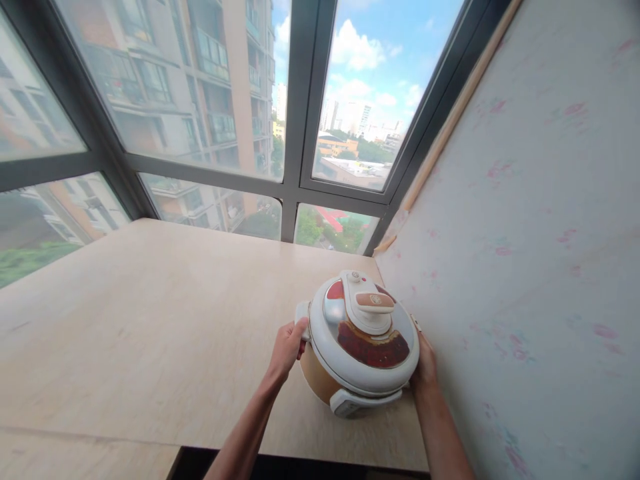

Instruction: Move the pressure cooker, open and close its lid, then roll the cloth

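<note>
Well, cooker [363,343] between both hands [290,348] [425,360]

The cooker [364,343] has a lid rim [327,357] of what looks like smooth white plastic with a soft sheen, around a glossy lid panel [380,350] that catches the light. Its lower body [319,375] shows a smooth satin coat, perhaps over metal. The window ledge [150,320] is smooth, faintly mottled and low in shine; stone or wood, one cannot tell. The window frame [295,133] looks like matt metal around clear, shiny glass panes [200,87]. Matt, floral-printed wallpaper [550,233] meets a rough-edged, woodlike strip [463,103].
</note>
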Demonstrator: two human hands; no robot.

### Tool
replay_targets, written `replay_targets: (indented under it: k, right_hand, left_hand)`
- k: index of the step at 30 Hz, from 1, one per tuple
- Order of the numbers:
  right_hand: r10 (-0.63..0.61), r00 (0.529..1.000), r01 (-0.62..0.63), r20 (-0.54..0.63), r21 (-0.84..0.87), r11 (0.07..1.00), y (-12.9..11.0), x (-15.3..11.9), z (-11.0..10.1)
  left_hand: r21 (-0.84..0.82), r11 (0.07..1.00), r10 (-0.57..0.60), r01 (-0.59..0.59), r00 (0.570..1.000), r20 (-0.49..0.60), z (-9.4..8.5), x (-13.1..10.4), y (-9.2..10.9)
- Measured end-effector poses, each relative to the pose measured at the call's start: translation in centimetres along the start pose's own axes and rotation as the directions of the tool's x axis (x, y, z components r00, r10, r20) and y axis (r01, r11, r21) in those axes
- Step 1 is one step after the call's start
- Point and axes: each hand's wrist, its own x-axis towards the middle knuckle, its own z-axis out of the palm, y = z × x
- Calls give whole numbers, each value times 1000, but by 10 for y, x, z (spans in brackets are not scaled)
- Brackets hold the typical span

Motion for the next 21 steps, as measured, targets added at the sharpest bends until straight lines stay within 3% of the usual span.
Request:
replay_targets:
  k: [3, 6, 14, 21]
  right_hand:
    - [80, 997, -80, 12, 35, 996, 9, -19, 24]
    - [63, 996, -67, 67, 53, 996, 21, -36, 52]
    - [120, 980, -132, 161, 65, 989, 52, -77, 123]
    - [190, 966, -215, 173, 139, 967, 72, -100, 168]
  left_hand:
    - [15, 1000, 17, -16, 996, -88, -28, -4, 6]
    - [12, 1000, 31, -29, 984, -178, -58, -9, 12]
    - [-85, 996, 0, -40, 904, -427, -134, -14, 14]
    - [-114, 993, -34, -32, 847, -530, -179, -10, 12]
